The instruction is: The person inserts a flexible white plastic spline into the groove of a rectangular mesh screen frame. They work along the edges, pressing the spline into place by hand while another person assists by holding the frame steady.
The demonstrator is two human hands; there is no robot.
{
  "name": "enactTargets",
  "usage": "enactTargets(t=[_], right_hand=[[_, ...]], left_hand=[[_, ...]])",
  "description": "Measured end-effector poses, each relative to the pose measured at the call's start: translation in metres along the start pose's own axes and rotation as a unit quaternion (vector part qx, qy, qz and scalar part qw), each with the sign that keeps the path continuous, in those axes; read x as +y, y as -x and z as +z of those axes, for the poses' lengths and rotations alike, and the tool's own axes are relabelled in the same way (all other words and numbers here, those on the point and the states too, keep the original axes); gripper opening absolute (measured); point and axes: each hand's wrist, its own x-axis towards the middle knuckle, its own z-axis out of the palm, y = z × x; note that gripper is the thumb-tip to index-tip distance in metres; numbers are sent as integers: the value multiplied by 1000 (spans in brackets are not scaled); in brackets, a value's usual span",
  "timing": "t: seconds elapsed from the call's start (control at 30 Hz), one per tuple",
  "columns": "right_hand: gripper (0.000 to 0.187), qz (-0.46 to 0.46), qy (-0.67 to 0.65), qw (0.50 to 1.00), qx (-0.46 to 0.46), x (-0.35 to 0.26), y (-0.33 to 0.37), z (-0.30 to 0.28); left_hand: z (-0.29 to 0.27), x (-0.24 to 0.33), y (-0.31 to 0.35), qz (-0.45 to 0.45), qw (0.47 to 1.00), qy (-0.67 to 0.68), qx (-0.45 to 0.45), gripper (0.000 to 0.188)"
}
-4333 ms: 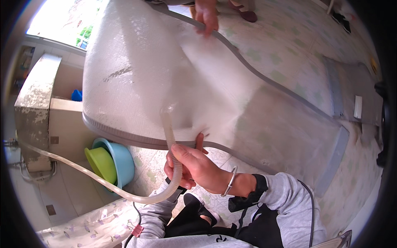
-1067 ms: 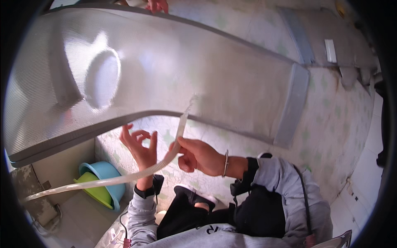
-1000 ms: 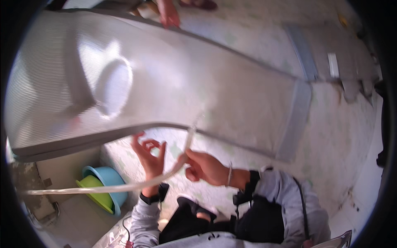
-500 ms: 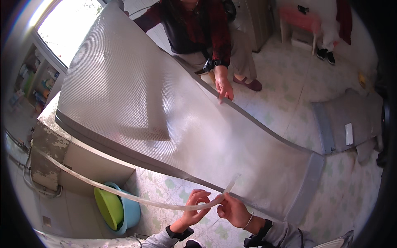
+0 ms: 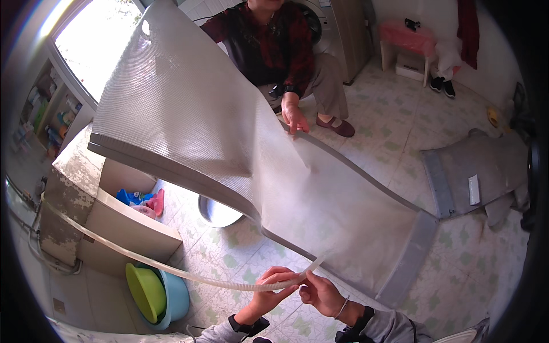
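Note:
A pale ribbed hose curves from the left side to my hands. My left hand is wrapped round it, fingers on top and thumb beneath. Nearer the tip, my right hand pinches the hose between thumb and fingers. The tip points up and right at the lower edge of a large translucent, grey-edged mesh curtain. A pale streak shows at the tip; I cannot tell whether it is water. Across from me, a person's hand grips the curtain's far edge, and their other arm goes behind its raised end.
A green basin leans inside a blue basin at lower left. A metal basin stands partly under the curtain. Another grey curtain piece lies on the tiled floor at right. A pink-covered stool stands at the back.
The curtain's raised left part has lifted and folded in the middle, uncovering the metal basin and some slippers. The other person's hand has shifted left. My hands stay on the hose.

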Motion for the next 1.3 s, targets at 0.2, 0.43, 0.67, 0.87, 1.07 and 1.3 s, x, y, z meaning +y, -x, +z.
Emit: enactTargets(t=[0.2, 0.43, 0.67, 0.87, 1.07, 1.3], right_hand=[[34, -25, 11, 1000, -3, -5, 2, 6], [34, -32, 10, 999, -15, -5, 3, 11], [34, -28, 18, 999, -4, -4, 2, 7], [36, -38, 35, 999, -3, -6, 4, 9], [38, -39, 89, 995, -39, -18, 20, 9], [33, 22, 122, 992, -25, -8, 21, -8]], left_hand=[[0, 4, -6, 11, 1000, 2, 12, 29], [3, 0, -7, 17, 1000, 7, 15, 28], [5, -2, -8, 14, 1000, 14, 11, 31], [9, 0, -6, -20, 999, 35, 12, 29], [12, 14, -6, -29, 999, -8, 36, 28], [-8, 3, -33, -25, 983, -7, 183, 25]])
